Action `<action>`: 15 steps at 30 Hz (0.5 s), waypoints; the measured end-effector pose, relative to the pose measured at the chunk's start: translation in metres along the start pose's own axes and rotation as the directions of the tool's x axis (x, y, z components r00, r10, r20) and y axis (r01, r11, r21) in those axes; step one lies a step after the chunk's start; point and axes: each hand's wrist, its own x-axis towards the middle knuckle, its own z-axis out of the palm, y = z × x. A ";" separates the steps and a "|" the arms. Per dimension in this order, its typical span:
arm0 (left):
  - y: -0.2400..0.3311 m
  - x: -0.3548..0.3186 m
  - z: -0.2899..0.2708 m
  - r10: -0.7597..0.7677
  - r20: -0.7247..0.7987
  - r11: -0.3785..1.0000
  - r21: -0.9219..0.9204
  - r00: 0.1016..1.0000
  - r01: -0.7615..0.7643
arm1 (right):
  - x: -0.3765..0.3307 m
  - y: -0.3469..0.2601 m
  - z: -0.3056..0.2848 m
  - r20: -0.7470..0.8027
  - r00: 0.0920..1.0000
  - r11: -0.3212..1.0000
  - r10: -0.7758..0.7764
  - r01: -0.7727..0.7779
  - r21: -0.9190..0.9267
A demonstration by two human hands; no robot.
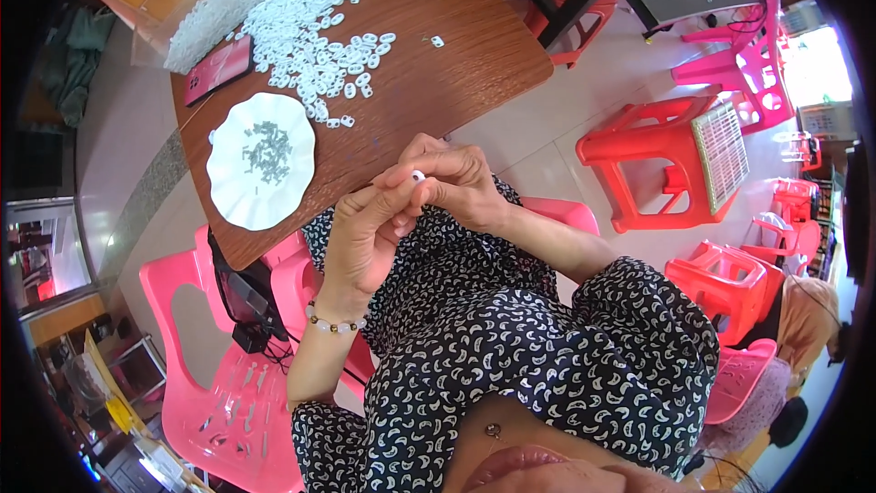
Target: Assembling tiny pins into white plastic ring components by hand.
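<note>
In front of my body, by the table's near edge, both hands meet at the fingertips. My left hand (365, 224) pinches a small white plastic piece (417, 176) with a dark spot in it. From the other side, my right hand (461, 184) grips the same piece between thumb and forefinger. Most of it is covered by the fingers. Beyond my hands, many flat white oval pieces with holes (315, 59) lie heaped on the brown wooden table (456, 82). A white scalloped plate (228, 205) holds a cluster of tiny grey parts (267, 153) to the left.
A pink flat case (219, 70) lies beside the heap, next to a clear bag of white pieces (214, 23). One white piece (437, 41) sits apart at the right. Pink chairs (214, 402) stand at the left, and a red stool (630, 164) bearing a woven mat (721, 151) at the right.
</note>
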 end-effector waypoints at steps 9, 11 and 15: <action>0.008 0.022 0.008 -0.141 0.062 0.989 -0.031 0.988 0.143 | 0.004 -0.009 -0.003 -0.064 0.984 0.942 0.169 -0.142 0.305; 0.009 0.028 0.006 -0.189 0.094 0.978 -0.072 0.977 0.196 | 0.003 -0.009 -0.009 -0.084 0.992 0.973 0.094 -0.074 0.221; 0.005 0.035 -0.013 -0.260 0.132 0.937 -0.206 0.957 0.283 | -0.002 -0.010 -0.011 -0.042 0.994 0.973 0.101 -0.090 0.211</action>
